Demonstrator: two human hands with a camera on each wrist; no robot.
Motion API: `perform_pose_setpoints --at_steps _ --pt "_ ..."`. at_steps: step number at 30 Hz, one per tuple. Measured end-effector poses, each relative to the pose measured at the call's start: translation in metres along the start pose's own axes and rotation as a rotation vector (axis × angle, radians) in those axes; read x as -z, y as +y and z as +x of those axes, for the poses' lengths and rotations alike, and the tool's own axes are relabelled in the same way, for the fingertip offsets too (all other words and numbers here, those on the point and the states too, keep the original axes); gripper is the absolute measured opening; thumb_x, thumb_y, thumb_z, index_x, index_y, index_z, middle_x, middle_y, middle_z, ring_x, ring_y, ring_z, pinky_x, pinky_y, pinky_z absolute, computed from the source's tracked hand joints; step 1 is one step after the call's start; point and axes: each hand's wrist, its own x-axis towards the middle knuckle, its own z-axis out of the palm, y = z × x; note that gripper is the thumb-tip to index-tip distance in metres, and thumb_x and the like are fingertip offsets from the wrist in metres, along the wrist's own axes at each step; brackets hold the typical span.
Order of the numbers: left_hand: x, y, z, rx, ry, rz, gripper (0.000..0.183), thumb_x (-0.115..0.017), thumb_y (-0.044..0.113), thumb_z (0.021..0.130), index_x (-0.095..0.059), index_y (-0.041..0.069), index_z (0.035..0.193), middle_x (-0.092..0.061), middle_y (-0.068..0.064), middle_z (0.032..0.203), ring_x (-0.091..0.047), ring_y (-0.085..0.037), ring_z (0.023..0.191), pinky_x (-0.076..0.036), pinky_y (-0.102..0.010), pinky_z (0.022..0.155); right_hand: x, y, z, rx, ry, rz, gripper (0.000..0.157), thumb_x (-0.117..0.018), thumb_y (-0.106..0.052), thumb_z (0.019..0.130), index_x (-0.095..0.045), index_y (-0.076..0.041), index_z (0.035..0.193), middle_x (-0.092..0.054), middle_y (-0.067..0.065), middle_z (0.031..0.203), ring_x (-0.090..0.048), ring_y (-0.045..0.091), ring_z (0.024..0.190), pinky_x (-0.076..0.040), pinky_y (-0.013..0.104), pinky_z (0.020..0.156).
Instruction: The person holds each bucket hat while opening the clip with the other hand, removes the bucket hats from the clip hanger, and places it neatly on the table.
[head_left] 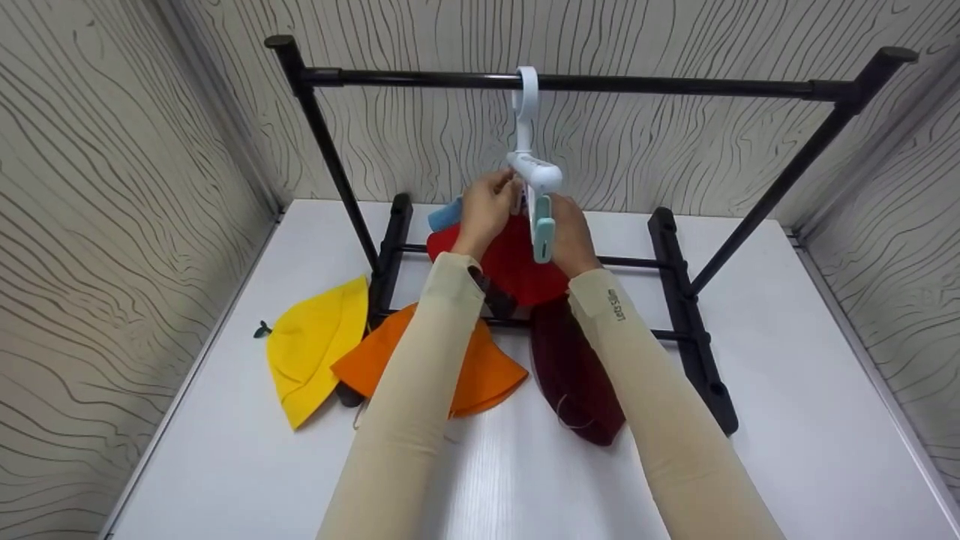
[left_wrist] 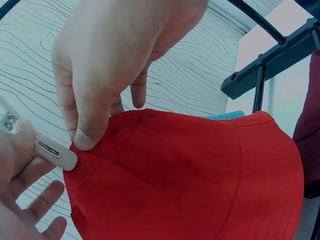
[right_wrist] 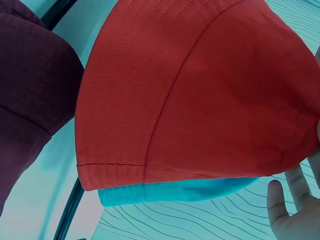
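A red bucket hat (head_left: 525, 266) hangs below a white hanger (head_left: 523, 139) hooked over the black rail. My left hand (head_left: 487, 210) pinches the hat's crown, its thumb pressed to the red cloth in the left wrist view. At the other side of the hanger, my right hand (head_left: 574, 236) pinches a white clip (left_wrist: 57, 154) at the hat's edge, other fingers spread. A mint-green clip (head_left: 543, 229) faces the head camera. Behind the red hat shows part of a light blue hat (right_wrist: 175, 191). Most of the right hand lies outside the right wrist view.
The black rack (head_left: 690, 86) stands on a white table (head_left: 810, 420), against wood-grain walls. Around its base lie a yellow hat (head_left: 315, 341) with a leaf tip, an orange hat (head_left: 487, 375) and a maroon hat (head_left: 570, 375).
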Motion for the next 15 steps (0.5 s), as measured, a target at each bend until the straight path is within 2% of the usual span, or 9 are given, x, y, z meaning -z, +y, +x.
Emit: perform_pose_setpoints --at_steps 8,15 --pt "-0.0004 -0.0017 -0.0002 -0.008 0.009 -0.006 0.032 -0.050 0.025 0.093 -0.058 0.009 0.120 -0.061 -0.002 0.102 -0.053 -0.011 0.086 -0.047 -0.022 0.072 0.0000 0.0017 -0.0056 -0.020 0.001 0.155 0.029 -0.049 -0.015 0.093 -0.051 0.000 0.118 -0.053 0.016 0.105 -0.045 0.021 0.092 -0.038 0.039 0.086" --pt "-0.0001 -0.0001 -0.0008 0.018 0.001 -0.029 0.033 -0.050 0.025 0.093 -0.056 0.010 0.122 -0.061 -0.002 0.103 -0.054 -0.011 0.087 -0.047 -0.022 0.074 -0.0007 0.0047 -0.0086 -0.066 -0.031 0.216 0.029 -0.047 -0.014 0.093 -0.048 -0.003 0.121 -0.052 0.015 0.111 -0.048 0.022 0.100 -0.039 0.039 0.090"
